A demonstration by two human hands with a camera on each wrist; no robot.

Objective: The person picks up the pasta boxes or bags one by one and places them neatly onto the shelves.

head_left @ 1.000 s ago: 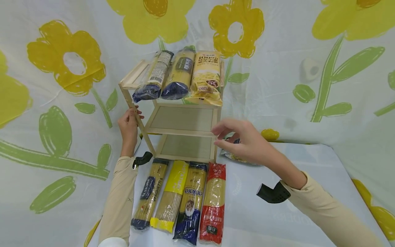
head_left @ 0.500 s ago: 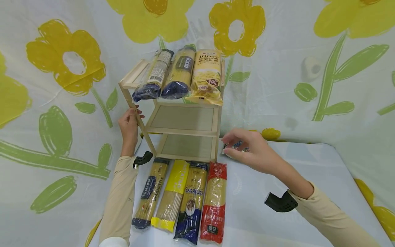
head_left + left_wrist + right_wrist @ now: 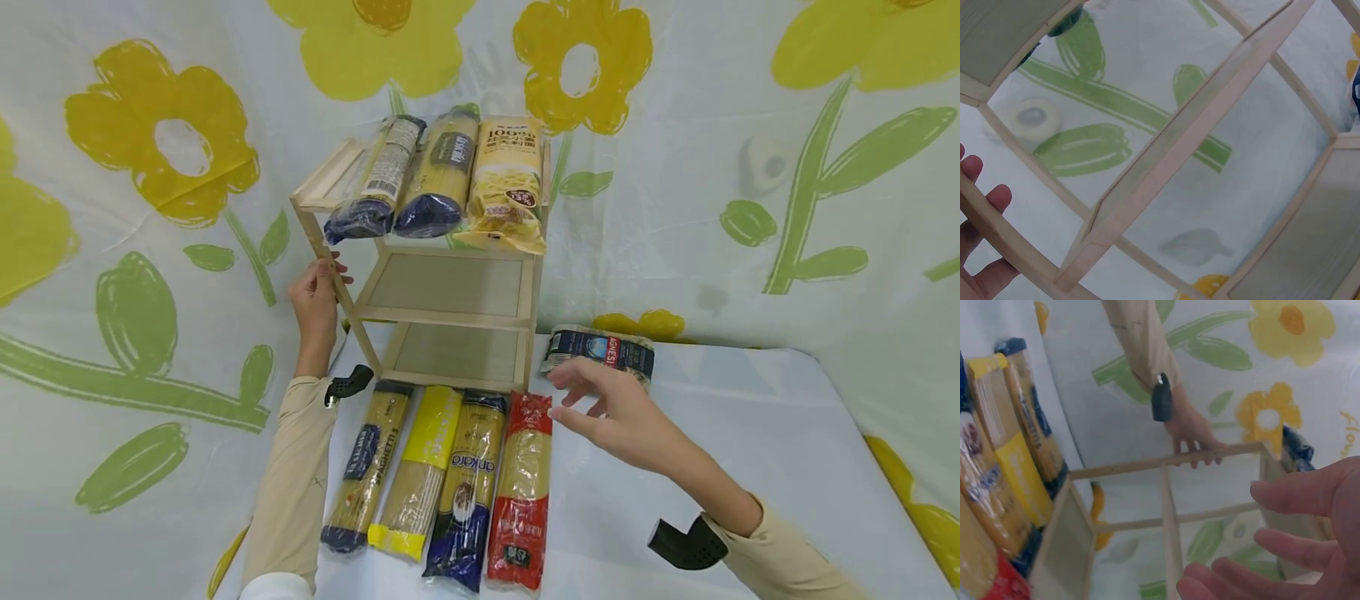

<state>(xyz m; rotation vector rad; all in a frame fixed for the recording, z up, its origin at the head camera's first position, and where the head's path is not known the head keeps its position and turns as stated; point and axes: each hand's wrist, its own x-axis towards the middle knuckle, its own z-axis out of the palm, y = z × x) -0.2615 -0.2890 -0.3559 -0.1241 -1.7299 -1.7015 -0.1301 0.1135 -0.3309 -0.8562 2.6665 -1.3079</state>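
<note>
Just beyond the right hand (image 3: 611,414) — the dark-blue pasta packet (image 3: 598,350).

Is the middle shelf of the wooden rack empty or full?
Empty. The middle shelf shows only its bare panel, while three pasta packets lie on the top shelf of the wooden rack.

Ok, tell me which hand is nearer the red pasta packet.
Right. The right hand hovers open just beside the red pasta packet's top end; the left hand grips the wooden rack's far-side post.
</note>
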